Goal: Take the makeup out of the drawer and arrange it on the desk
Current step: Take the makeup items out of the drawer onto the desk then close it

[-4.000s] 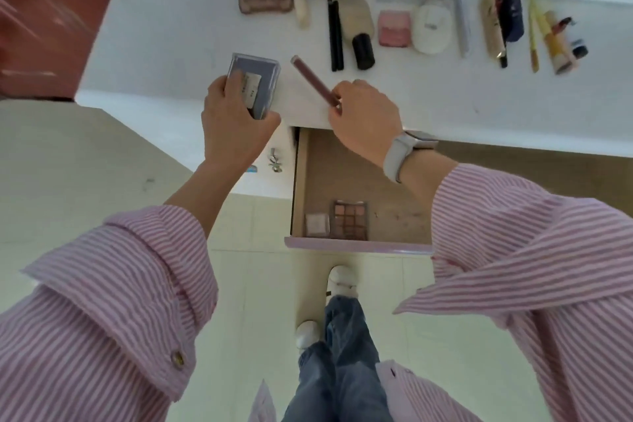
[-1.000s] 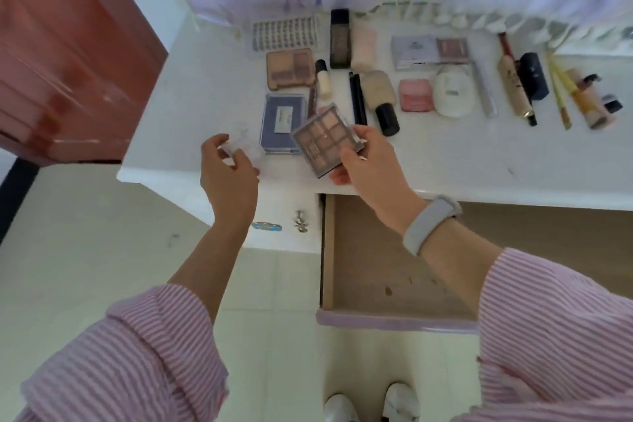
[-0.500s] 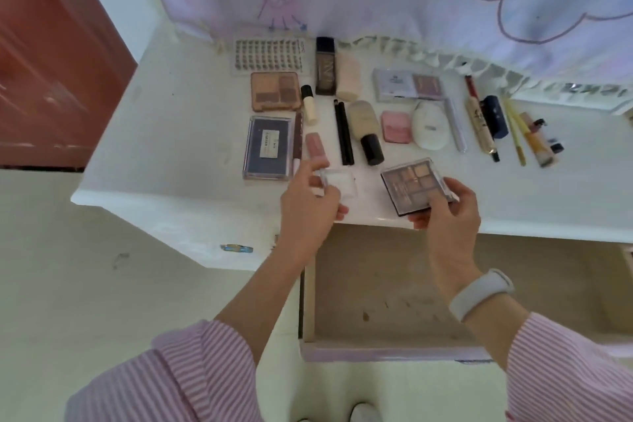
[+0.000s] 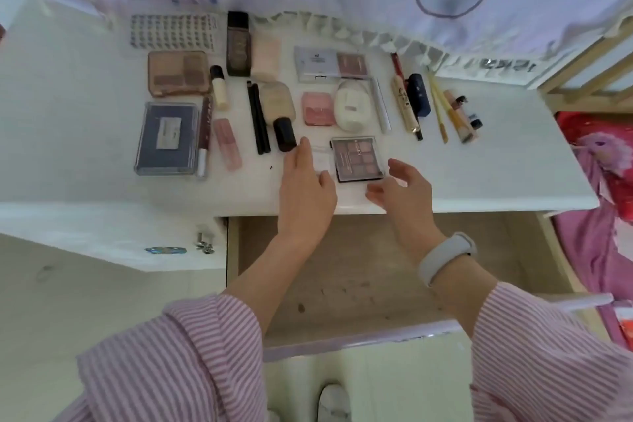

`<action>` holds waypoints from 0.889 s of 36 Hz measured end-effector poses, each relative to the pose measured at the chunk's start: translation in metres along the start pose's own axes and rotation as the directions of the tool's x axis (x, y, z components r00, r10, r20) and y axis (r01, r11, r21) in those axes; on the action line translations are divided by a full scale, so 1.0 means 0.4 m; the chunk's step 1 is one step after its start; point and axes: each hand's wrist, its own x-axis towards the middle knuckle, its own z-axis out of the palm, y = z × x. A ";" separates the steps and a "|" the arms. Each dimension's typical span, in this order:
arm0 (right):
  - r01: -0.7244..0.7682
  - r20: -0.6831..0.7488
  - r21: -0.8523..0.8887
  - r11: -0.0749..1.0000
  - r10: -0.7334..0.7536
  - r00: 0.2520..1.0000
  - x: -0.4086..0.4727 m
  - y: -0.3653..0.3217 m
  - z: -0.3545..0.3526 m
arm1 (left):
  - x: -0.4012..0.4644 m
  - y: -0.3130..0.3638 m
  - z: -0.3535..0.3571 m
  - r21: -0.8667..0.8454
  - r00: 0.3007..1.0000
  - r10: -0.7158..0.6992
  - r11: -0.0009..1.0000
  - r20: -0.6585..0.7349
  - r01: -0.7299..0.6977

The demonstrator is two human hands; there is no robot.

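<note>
Now both hands hover low over the white tabletop (image 4: pixel 479 178) at centre frame — the left hand (image 4: pixel 305 188) lies with straight fingers over a small clear case (image 4: pixel 320 159), whether touching it I cannot tell, while the right hand (image 4: pixel 400 190) is spread and relaxed, holding nothing, just below the eyeshadow palette (image 4: pixel 358 158). That palette lies flat beside the clear case, in front of a pink compact (image 4: pixel 318 109) and a white oval case (image 4: pixel 352 106). At left sits a dark blue box (image 4: pixel 168 139). Below the hands, the drawer (image 4: pixel 359 284) stands pulled open, its wooden floor showing.
</note>
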 end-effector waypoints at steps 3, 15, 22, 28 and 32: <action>0.275 -0.014 -0.126 0.953 -0.279 0.960 -0.050 0.033 -0.043 | -0.054 -0.007 -0.023 0.136 0.981 0.180 0.976 -0.073 -0.169; 0.607 0.689 -0.652 0.454 0.020 0.725 -0.046 0.305 -0.024 | -0.263 -0.221 -0.062 0.768 0.989 -0.148 0.636 0.019 0.080; 0.592 0.596 -0.765 0.254 -0.071 0.800 0.035 0.355 0.045 | -0.258 -0.262 -0.022 0.760 0.929 -0.370 0.614 0.035 0.215; 0.548 0.550 -0.821 0.163 -0.035 0.835 0.083 0.396 0.056 | -0.258 -0.283 -0.016 0.755 0.944 -0.330 0.622 0.010 0.209; 0.593 0.594 -0.800 0.091 -0.015 0.804 0.055 0.391 0.041 | -0.259 -0.288 -0.014 0.756 0.945 -0.326 0.617 -0.007 0.219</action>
